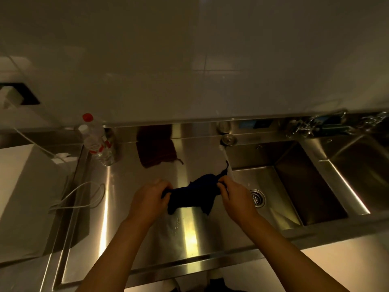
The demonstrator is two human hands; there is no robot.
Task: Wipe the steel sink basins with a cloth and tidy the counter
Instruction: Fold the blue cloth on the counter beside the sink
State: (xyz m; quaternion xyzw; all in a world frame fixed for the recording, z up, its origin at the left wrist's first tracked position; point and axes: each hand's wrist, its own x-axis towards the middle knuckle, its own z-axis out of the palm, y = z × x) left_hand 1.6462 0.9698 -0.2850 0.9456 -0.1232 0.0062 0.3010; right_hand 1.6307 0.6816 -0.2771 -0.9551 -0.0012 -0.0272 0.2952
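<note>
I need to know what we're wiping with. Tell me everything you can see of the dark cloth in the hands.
The dark cloth looks navy or black, soft fabric, bunched and stretched sideways between both hands. The left hand grips its left end, the right hand pinches its right end. Loose corners droop below, and a thin thread or tag sticks up near the right hand. It hangs over the steel counter, just left of the sink basin.

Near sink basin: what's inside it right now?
The near sink basin shows a round drain strainer and bare steel; nothing else visible. The right hand, gripping the dark cloth, covers its left edge.
</note>
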